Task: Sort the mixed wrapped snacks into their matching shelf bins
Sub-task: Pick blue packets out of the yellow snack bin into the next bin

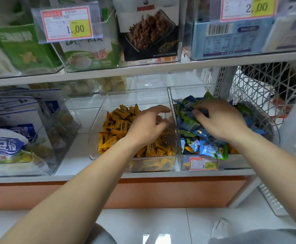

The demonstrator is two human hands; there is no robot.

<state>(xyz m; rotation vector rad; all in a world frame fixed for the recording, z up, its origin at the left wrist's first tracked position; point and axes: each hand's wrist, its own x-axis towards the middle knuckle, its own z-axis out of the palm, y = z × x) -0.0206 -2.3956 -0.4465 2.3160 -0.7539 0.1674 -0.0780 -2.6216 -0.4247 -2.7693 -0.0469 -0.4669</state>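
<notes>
Your left hand [149, 127] hovers, grip spread, over yellow wrapped snacks [115, 125]; your right hand [221, 120] is among blue-green wrapped snacks [205, 148], grip unclear.

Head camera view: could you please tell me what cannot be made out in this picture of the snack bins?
All in the head view:
Left hand: its back hides the palm, so whether it holds one of the orange snacks is unclear.
Right hand: its fingers sink among the blue and green wrappers, hiding any grip.
Price label: small print blurred; only 1.00 reads.
Upper-shelf packages: cut off by the top edge.
</notes>
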